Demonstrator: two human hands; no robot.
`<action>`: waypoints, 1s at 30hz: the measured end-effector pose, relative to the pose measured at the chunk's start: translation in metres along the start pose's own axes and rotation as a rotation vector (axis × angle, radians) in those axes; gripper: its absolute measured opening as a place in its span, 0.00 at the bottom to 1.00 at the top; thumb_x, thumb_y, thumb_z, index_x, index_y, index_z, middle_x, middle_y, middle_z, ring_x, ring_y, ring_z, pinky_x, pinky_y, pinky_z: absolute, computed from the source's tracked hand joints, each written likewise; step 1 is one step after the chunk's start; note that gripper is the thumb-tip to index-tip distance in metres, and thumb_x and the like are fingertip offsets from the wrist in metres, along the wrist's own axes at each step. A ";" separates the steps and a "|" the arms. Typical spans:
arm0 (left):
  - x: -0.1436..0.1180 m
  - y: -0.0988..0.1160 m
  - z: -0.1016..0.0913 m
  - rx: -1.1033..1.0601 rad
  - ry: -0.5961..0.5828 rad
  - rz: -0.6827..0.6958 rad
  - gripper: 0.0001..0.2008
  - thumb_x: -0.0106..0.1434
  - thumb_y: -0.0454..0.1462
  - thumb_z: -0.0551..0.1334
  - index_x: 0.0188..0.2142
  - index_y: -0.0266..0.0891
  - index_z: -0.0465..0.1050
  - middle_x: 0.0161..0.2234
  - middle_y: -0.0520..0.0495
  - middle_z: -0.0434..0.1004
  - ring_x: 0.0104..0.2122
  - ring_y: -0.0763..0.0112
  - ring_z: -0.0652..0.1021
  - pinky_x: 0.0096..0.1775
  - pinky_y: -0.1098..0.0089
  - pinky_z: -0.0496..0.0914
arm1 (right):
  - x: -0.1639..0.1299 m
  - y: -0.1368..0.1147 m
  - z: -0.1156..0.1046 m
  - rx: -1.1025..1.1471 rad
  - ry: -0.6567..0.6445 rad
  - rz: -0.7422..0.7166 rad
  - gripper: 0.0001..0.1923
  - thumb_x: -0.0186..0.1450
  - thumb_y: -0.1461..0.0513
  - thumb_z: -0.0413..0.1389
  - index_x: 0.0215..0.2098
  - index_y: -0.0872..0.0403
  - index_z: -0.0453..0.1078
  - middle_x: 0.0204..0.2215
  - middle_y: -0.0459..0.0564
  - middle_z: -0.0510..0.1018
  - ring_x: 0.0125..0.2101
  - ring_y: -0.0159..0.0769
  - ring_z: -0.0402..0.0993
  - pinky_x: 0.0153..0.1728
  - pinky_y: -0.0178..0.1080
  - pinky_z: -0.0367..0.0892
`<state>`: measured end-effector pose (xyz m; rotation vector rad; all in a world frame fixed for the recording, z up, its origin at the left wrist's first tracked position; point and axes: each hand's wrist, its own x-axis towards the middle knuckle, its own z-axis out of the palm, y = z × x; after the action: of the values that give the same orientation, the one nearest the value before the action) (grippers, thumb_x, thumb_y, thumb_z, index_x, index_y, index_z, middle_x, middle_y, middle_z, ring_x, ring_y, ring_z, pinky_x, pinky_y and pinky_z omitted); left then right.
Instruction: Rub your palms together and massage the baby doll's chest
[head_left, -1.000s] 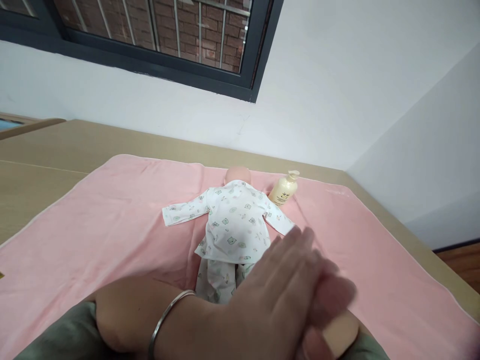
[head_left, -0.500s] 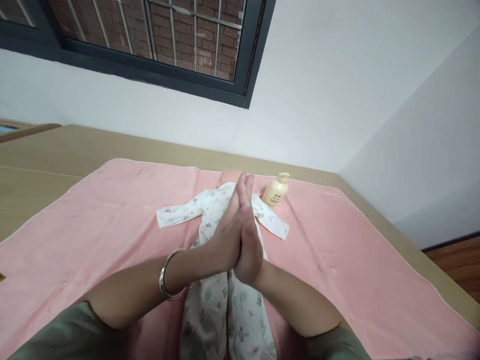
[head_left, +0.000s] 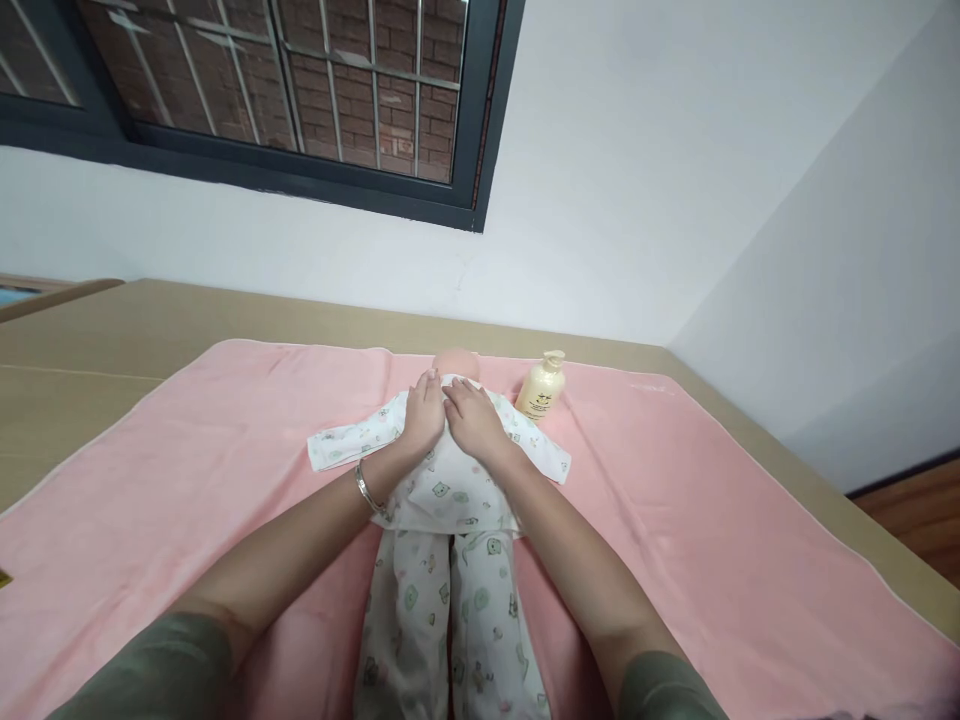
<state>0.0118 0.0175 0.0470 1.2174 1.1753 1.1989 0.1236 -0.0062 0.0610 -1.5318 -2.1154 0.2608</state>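
Observation:
A baby doll lies on its back in a white printed top (head_left: 450,490) and matching trousers (head_left: 480,610); its round head (head_left: 456,363) points away from me. My left hand (head_left: 425,410), with a silver bangle at the wrist, rests flat near the doll's upper chest or neck. Beside it my right hand (head_left: 472,415) lies there too, fingers stretched out and a little apart. Neither hand holds anything. The doll's face is hidden from this angle. Right of its shoulder stands a cream pump bottle (head_left: 541,387).
Under the doll spreads a pink blanket (head_left: 675,520) with soft creases. It covers a wooden surface (head_left: 315,320) that meets a white wall (head_left: 600,180). A dark-framed window (head_left: 300,180) with bars is above, and brown wood (head_left: 915,515) shows at the right edge.
My hands were pressed palm to palm above the doll. They have parted and come down onto its upper chest area, fingers extended. The view has tilted slightly.

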 end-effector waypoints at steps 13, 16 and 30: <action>0.007 -0.031 -0.011 0.651 0.080 0.474 0.26 0.74 0.46 0.44 0.58 0.33 0.70 0.56 0.34 0.78 0.60 0.52 0.74 0.63 0.51 0.64 | -0.004 0.000 0.005 -0.277 -0.062 0.193 0.28 0.75 0.61 0.40 0.68 0.71 0.57 0.67 0.71 0.61 0.69 0.52 0.54 0.68 0.52 0.47; 0.009 -0.033 -0.012 0.679 0.083 0.519 0.26 0.74 0.45 0.42 0.56 0.35 0.72 0.53 0.35 0.80 0.57 0.52 0.77 0.61 0.52 0.67 | 0.000 0.004 0.006 -0.225 -0.058 0.072 0.28 0.73 0.63 0.41 0.69 0.66 0.57 0.69 0.65 0.61 0.70 0.47 0.52 0.69 0.49 0.44; 0.007 -0.044 -0.013 0.471 0.136 0.520 0.24 0.74 0.44 0.45 0.58 0.35 0.70 0.57 0.34 0.76 0.60 0.53 0.74 0.62 0.50 0.66 | -0.002 0.006 0.004 -0.217 -0.079 -0.028 0.26 0.74 0.64 0.41 0.67 0.64 0.60 0.69 0.63 0.62 0.70 0.43 0.54 0.68 0.44 0.47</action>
<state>-0.0006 0.0255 0.0033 1.9044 1.3328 1.4446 0.1271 -0.0052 0.0548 -1.6353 -2.2881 0.0851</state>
